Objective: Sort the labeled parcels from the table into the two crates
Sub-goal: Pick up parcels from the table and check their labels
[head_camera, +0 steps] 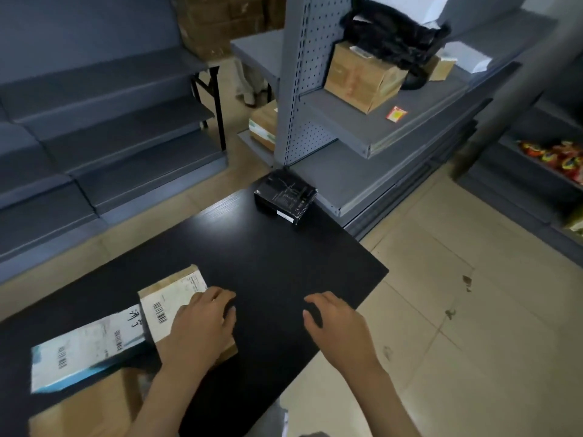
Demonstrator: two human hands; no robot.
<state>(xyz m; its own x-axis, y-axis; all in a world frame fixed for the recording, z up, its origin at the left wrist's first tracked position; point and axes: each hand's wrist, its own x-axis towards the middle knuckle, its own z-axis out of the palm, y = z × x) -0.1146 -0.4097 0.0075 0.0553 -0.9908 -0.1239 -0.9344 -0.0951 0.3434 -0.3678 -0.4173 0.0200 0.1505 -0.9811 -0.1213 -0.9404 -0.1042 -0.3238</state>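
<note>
Looking down from the head view, your left hand [202, 323] lies on the brown labeled parcel [172, 305], fingers curled over its right edge, likely to lift it or slide it clear. That grip is clamped on the parcel. Your right hand [334, 323] hovers over bare bench [268, 263] just beside it, fingers loosely bent and holding nothing, probably ready to take the other side. A white-and-blue parcel [85, 351] touches the brown one on its left, and part of a larger carton [91, 405] shows at the near edge. A black box [285, 197] sits well apart at the far corner, close to the grey shelf unit [362, 171]. No crate is in view. The bench's right edge runs near your right wrist, with open tiled floor [473, 310] beyond; the middle of the bench gives sliding room.
</note>
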